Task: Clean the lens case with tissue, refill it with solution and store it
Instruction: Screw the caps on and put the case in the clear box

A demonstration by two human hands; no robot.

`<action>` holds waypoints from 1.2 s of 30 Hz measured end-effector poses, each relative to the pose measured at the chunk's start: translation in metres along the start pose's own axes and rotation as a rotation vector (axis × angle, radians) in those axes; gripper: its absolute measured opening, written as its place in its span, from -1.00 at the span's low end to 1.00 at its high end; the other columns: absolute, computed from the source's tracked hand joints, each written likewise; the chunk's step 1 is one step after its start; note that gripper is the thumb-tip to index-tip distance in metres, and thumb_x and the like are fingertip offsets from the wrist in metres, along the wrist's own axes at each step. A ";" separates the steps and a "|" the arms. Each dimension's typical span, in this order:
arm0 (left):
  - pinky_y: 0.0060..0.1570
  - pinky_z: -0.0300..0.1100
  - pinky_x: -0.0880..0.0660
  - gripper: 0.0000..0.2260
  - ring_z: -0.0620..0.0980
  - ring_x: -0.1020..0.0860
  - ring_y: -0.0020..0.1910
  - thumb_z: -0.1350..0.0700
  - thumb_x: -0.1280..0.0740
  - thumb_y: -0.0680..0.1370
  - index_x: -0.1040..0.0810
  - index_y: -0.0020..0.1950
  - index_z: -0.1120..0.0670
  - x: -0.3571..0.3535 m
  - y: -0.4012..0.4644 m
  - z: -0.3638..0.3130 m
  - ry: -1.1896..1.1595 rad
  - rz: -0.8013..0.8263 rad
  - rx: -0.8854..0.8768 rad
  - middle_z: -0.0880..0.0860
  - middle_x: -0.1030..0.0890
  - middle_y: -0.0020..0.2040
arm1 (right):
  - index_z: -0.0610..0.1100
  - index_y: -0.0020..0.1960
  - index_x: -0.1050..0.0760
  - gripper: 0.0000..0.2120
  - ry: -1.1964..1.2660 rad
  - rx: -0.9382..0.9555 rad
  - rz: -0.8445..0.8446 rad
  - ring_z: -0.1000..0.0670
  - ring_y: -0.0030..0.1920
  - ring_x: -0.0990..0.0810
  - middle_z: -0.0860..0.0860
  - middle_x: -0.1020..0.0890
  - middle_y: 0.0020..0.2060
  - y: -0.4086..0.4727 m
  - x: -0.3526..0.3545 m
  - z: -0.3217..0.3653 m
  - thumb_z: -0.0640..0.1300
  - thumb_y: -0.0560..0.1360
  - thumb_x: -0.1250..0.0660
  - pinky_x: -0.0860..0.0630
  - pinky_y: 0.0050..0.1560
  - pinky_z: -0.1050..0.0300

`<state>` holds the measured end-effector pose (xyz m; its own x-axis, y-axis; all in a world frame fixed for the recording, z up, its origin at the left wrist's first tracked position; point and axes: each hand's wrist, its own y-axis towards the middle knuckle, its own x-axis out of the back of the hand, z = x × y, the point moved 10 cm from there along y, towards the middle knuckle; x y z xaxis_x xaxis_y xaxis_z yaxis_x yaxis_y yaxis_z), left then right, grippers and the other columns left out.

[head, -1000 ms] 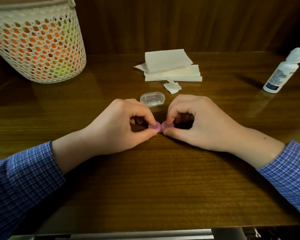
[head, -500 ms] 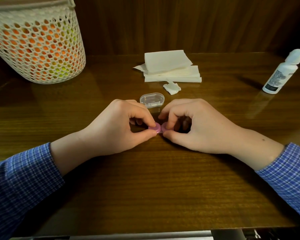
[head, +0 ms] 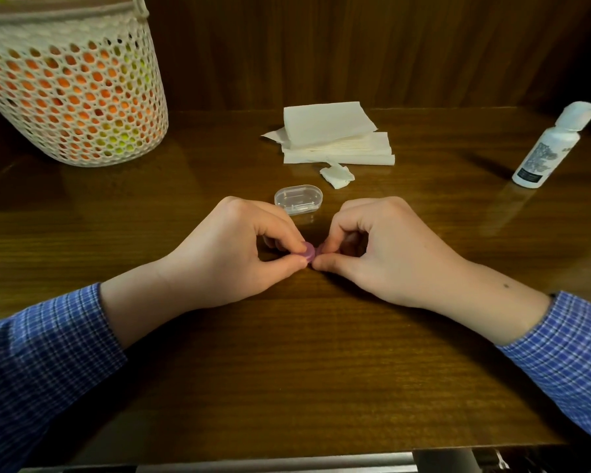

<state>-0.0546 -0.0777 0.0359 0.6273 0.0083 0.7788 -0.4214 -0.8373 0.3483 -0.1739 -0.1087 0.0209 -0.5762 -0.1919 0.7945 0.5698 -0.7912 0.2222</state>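
We hold the lens case [head: 310,252] between both hands, low over the desk [head: 304,370] and directly in front of us. The left hand [head: 226,257] is curled, thumb and forefinger pinched shut on the left pink cap. The right hand [head: 386,254] is curled likewise, and its thumb and forefinger close on the right cap, which its fingertips mostly hide. Gripping one cap in each hand gives us counter-torque: each hand steadies the case while the other turns. We cannot tell from this view whether the caps are being tightened or loosened.

Both wrists rest near the desk surface, which keeps the small case steady and level. This matters if the wells contain solution, though we cannot see inside them.

The supplies stand within reach but apart from the work zone. The tissue stack [head: 335,138] lies at the back centre. A crumpled tissue scrap [head: 336,175] sits just in front of it, which suggests that the wiping step is complete. The solution bottle [head: 550,148] stands upright at the far right, its cap on. The clear storage box [head: 298,199] lies closed, just beyond the left hand, placed ready to receive the case. A mesh basket [head: 69,90] stands at the far left, well apart.

We judge that the task is in its late stage: capping before storage. The next move would call for freeing one hand to open the clear storage box while the other keeps the case level.
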 end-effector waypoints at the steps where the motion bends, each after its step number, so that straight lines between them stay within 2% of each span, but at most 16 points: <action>1: 0.00 -0.32 -0.62 -0.87 -0.22 -0.68 0.01 0.10 -0.52 0.50 -0.77 0.03 0.02 0.000 0.000 0.000 0.001 0.001 0.001 -0.12 -0.73 -0.03 | 0.08 -0.21 -0.67 -0.90 -0.006 0.002 -0.005 0.19 -0.12 -0.59 0.22 -0.62 -0.21 0.000 0.000 0.000 0.05 0.42 -0.57 -0.47 -0.12 0.36; 3: 0.00 -0.34 -0.61 -0.87 -0.22 -0.68 0.01 0.10 -0.53 0.50 -0.77 0.04 0.01 0.000 0.000 0.001 -0.005 0.001 0.006 -0.13 -0.73 -0.03 | 0.08 -0.20 -0.66 -0.90 -0.004 0.017 0.020 0.19 -0.10 -0.60 0.22 -0.63 -0.16 0.001 -0.001 0.001 0.04 0.43 -0.56 -0.51 -0.15 0.35; 6: -0.01 -0.31 -0.62 -0.87 -0.21 -0.68 0.01 0.09 -0.53 0.50 -0.77 0.04 0.01 0.000 -0.001 0.002 -0.011 0.000 0.018 -0.13 -0.73 -0.03 | 0.05 -0.20 -0.66 -0.90 0.036 0.046 0.117 0.19 -0.03 -0.64 0.22 -0.65 0.00 0.001 -0.002 0.003 -0.04 0.47 -0.54 -0.58 -0.07 0.35; 9: -0.01 -0.29 -0.63 -0.87 -0.21 -0.68 0.01 0.10 -0.52 0.51 -0.77 0.05 0.02 0.000 -0.002 0.002 -0.009 -0.008 0.019 -0.11 -0.74 -0.02 | 0.04 -0.19 -0.68 -0.91 0.061 0.027 0.159 0.23 0.00 -0.65 0.22 -0.68 -0.07 0.000 -0.001 0.000 -0.09 0.47 -0.54 -0.60 -0.03 0.33; 15: 0.00 -0.29 -0.63 -0.86 -0.23 -0.68 0.00 0.09 -0.52 0.51 -0.77 0.06 0.03 0.001 -0.003 -0.001 0.005 -0.031 0.013 -0.09 -0.74 -0.02 | 0.09 -0.21 -0.67 -0.91 -0.015 -0.030 0.011 0.17 -0.14 -0.60 0.21 -0.61 -0.20 0.001 0.000 -0.001 0.01 0.44 -0.56 -0.48 -0.15 0.36; 18: 0.02 -0.30 -0.63 -0.86 -0.24 -0.67 0.00 0.08 -0.52 0.51 -0.77 0.05 0.03 0.002 -0.003 -0.001 0.010 -0.032 0.019 -0.09 -0.74 -0.02 | 0.07 -0.20 -0.66 -0.91 -0.011 -0.012 0.051 0.17 -0.11 -0.61 0.20 -0.62 -0.12 0.002 -0.001 0.000 0.00 0.45 -0.55 -0.55 -0.12 0.30; 20: 0.02 -0.28 -0.63 -0.86 -0.23 -0.67 0.00 0.09 -0.53 0.51 -0.77 0.06 0.04 0.001 -0.003 -0.001 0.014 -0.028 0.024 -0.09 -0.74 -0.02 | 0.07 -0.18 -0.67 -0.92 0.048 0.009 0.146 0.17 -0.02 -0.64 0.21 -0.65 0.00 0.002 -0.002 0.001 -0.05 0.47 -0.54 -0.62 -0.03 0.25; 22: 0.02 -0.29 -0.63 -0.86 -0.23 -0.68 0.00 0.11 -0.54 0.51 -0.77 0.06 0.04 0.001 -0.004 0.000 0.013 -0.023 0.030 -0.09 -0.74 -0.01 | 0.07 -0.16 -0.68 -0.91 0.084 0.026 0.197 0.18 0.02 -0.66 0.20 -0.69 0.00 0.001 -0.002 0.002 -0.10 0.48 -0.53 -0.62 0.04 0.24; 24: 0.02 -0.31 -0.63 -0.86 -0.23 -0.68 0.00 0.12 -0.54 0.51 -0.77 0.06 0.04 0.001 -0.003 -0.001 0.008 -0.018 0.032 -0.09 -0.74 -0.01 | 0.06 -0.16 -0.70 -0.93 0.079 0.018 0.174 0.20 0.00 -0.66 0.20 -0.70 -0.08 0.002 -0.001 0.000 -0.08 0.47 -0.54 -0.63 0.02 0.25; 27: 0.01 -0.32 -0.62 -0.86 -0.24 -0.67 0.00 0.11 -0.53 0.51 -0.77 0.06 0.04 0.001 -0.003 -0.002 0.006 -0.019 0.032 -0.09 -0.74 -0.02 | 0.07 -0.19 -0.70 -0.94 0.021 0.010 0.072 0.21 -0.08 -0.63 0.21 -0.65 -0.19 0.004 -0.001 0.001 0.00 0.44 -0.56 -0.53 -0.09 0.38; 30: 0.00 -0.30 -0.63 -0.85 -0.23 -0.68 -0.01 0.08 -0.52 0.51 -0.77 0.06 0.04 0.001 -0.004 -0.002 0.004 -0.019 0.034 -0.09 -0.74 -0.02 | 0.07 -0.20 -0.69 -0.90 -0.038 0.015 0.010 0.19 -0.15 -0.61 0.20 -0.63 -0.21 0.004 0.000 0.003 0.05 0.42 -0.56 -0.50 -0.13 0.37; 34: 0.01 -0.29 -0.63 -0.86 -0.23 -0.68 0.00 0.10 -0.53 0.50 -0.78 0.05 0.04 0.001 -0.003 0.000 0.001 -0.020 0.041 -0.09 -0.74 -0.02 | 0.04 -0.19 -0.68 -0.92 0.077 0.053 0.153 0.16 -0.04 -0.66 0.18 -0.69 -0.03 0.003 0.000 0.003 -0.05 0.45 -0.56 -0.61 -0.03 0.29; 36: 0.00 -0.31 -0.63 -0.86 -0.23 -0.68 0.00 0.10 -0.52 0.51 -0.78 0.05 0.04 0.001 -0.003 0.000 0.000 -0.011 0.042 -0.09 -0.74 -0.01 | 0.02 -0.16 -0.71 -0.94 0.094 0.054 0.188 0.17 -0.03 -0.68 0.17 -0.71 -0.06 0.003 -0.001 0.001 -0.11 0.46 -0.55 -0.62 0.01 0.26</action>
<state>-0.0524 -0.0750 0.0351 0.6316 0.0174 0.7751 -0.3867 -0.8595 0.3344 -0.1704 -0.1103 0.0214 -0.5078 -0.3880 0.7692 0.7010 -0.7051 0.1071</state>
